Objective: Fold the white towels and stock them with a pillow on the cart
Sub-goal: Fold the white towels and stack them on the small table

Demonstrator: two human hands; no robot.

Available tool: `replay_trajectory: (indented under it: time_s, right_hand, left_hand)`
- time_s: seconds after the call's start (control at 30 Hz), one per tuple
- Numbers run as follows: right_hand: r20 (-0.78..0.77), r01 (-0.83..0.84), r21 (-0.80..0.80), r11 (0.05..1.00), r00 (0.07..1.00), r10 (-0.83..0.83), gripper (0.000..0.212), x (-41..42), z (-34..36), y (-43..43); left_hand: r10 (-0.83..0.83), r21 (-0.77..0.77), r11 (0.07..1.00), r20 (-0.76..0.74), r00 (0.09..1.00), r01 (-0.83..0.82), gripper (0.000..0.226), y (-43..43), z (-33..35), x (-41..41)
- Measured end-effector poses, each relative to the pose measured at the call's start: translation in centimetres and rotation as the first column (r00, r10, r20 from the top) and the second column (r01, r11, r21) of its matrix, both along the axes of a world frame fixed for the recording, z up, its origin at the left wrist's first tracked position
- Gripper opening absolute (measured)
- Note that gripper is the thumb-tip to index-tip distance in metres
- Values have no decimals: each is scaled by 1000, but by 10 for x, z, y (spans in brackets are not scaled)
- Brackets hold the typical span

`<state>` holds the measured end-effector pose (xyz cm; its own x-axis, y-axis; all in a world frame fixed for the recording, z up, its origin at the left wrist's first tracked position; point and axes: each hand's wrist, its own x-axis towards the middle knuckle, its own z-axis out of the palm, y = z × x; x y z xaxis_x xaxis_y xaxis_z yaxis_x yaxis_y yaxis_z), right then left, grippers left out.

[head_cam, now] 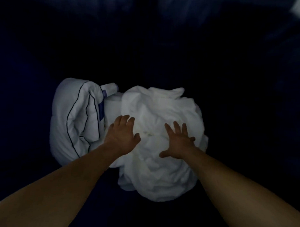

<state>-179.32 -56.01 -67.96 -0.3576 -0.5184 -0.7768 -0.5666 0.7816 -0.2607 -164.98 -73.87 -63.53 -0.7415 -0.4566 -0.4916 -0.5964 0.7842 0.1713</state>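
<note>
Nearest me, the left forearm [60, 189] and right forearm [238, 186] run in from 7 and 5 o'clock to the left hand [124, 133] and right hand [178, 140]. Both hands have fingers straight and spread, gripping nothing, on or just above the crumpled heap of white towels [158, 174] at centre. The pillow [74, 116] touches the heap at its 9 o'clock, and I judge the job barely begun: nothing looks folded and no cart shows, so folding and stocking all remain.
</note>
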Motion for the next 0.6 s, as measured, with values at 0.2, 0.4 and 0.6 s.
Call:
replay_trajectory:
  time_s: [0.2, 0.4, 0.6]
  right_hand:
    - [-105, 0, 78, 997, 994, 8, 148, 10, -78, -28]
    - [-273, -3, -45, 999, 962, -10, 68, 31, -69, -12]
    - [-109, 265, -408, 874, 936, -335, 30, -8, 38, 12]
  left_hand:
    - [-57, 43, 997, -13, 998, 58, 74, -30, -59, 1]
    - [-53, 106, 993, -10, 999, 53, 76, -31, -55, 4]
    - [-25, 282, 959, -31, 999, 33, 99, -26, 23, -7]
